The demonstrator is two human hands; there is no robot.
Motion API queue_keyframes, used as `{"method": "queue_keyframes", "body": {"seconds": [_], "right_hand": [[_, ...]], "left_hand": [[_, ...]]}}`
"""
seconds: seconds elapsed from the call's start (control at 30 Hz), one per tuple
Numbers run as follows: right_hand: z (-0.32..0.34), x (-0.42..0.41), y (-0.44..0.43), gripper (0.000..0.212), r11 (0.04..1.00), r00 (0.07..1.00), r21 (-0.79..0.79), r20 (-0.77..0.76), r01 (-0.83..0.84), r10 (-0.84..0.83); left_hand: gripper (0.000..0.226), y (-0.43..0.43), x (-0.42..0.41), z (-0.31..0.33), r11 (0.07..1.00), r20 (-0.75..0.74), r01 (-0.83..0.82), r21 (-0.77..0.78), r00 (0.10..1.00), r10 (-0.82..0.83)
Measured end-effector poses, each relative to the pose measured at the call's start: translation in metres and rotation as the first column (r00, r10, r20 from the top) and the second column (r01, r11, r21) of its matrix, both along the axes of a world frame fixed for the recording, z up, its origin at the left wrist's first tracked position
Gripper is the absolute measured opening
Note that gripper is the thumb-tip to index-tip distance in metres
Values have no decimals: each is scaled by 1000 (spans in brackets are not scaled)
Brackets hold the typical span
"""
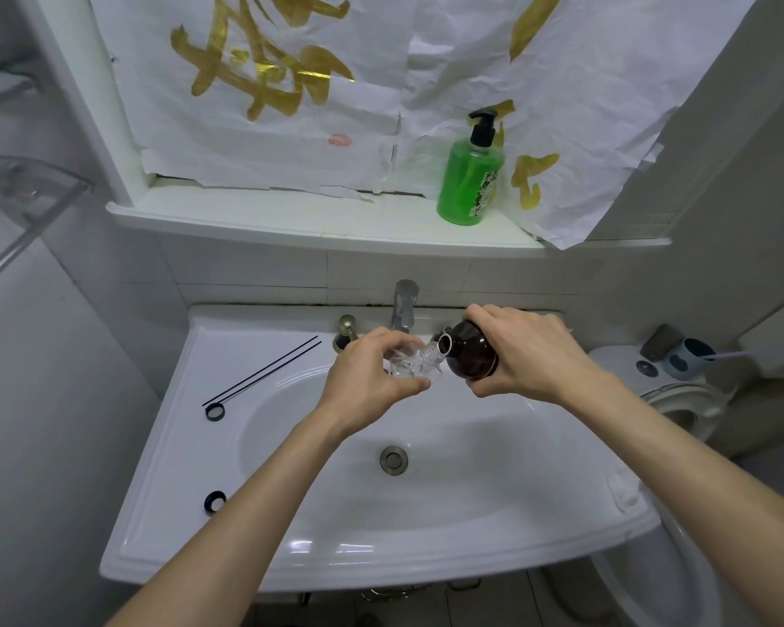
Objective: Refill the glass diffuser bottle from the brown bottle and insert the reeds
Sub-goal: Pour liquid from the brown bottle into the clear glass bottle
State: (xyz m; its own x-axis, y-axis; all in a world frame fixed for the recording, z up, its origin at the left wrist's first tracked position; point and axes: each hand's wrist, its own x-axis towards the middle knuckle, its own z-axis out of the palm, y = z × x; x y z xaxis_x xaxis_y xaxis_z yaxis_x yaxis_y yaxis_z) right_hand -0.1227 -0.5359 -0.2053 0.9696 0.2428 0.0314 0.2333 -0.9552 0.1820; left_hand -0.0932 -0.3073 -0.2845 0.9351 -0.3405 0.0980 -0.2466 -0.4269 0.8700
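Note:
Over the back of the white sink, my left hand grips the clear glass diffuser bottle, tilted with its neck pointing right. My right hand holds the brown bottle tipped on its side, its open mouth touching the glass bottle's neck. Two thin black reeds lie on the sink's left rim. A black ring cap rests at their near end, and another black cap lies further down the same rim.
The chrome faucet stands just behind the bottles, with a brass-topped stopper to its left. A green soap dispenser stands on the shelf above. A toilet and a blue cup are at the right.

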Motion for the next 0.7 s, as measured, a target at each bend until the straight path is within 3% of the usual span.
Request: {"method": "queue_keyframes", "body": {"seconds": [0.7], "right_hand": [[13,0,8,57,1000,1000,-14,-27,-12,12]], "left_hand": [[48,3,1,4,1000,-1,-7,-7,1000,7]]}}
